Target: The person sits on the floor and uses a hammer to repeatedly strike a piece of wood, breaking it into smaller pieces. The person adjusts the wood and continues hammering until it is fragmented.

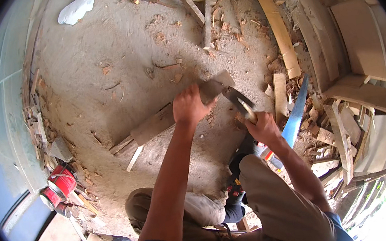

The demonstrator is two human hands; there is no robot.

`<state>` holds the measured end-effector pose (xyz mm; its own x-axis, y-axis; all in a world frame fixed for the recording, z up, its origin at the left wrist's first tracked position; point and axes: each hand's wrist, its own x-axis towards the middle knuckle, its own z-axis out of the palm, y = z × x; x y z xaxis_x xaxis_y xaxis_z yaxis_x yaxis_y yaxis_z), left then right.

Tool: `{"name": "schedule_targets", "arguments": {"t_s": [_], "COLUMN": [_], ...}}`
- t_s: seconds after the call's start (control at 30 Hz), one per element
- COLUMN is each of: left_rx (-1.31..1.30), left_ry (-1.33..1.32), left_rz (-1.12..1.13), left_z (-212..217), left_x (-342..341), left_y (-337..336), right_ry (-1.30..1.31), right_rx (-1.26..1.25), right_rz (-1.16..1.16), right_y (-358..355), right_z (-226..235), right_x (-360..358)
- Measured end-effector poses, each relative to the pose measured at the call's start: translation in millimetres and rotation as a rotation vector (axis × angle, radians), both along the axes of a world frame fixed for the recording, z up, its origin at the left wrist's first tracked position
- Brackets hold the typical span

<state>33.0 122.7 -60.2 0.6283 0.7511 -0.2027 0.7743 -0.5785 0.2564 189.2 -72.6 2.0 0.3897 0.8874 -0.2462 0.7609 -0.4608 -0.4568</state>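
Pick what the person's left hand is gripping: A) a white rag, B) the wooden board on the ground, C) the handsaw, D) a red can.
B: the left hand grips the wooden board, while the right hand holds a hatchet at its end.

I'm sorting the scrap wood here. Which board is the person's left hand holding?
The flat grey board under the left hand, lying on the sandy floor; the other boards lie untouched at the edges.

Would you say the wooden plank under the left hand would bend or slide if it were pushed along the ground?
The plank looks thick and flat, so probably stiff. It lies on dusty ground, so it might slide, though the left hand pins one end. Flat-sided, it seems unlikely to roll.
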Motion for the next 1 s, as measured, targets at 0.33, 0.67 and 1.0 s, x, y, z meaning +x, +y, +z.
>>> {"name": "schedule_targets", "arguments": {"t_s": [0.33,0.67,1.0], "left_rx": [0.056,-0.088,0.037], "left_ry": [-0.07,0.026,-0.044], "left_rz": [0.004,0.04,0.069], "left_z": [-20,2,-15], "left_x": [-13,0,-10], "left_y": [-4,6,1], "right_ry": [0.325,0.16,0.182], "right_rx": [0.228,-0.355,0.356], "right_rz": [0.011,-0.171,0.08], "right_y": [8,9,49], "right_z": [77,1,77], "right_x": [-36,26,-22]}}
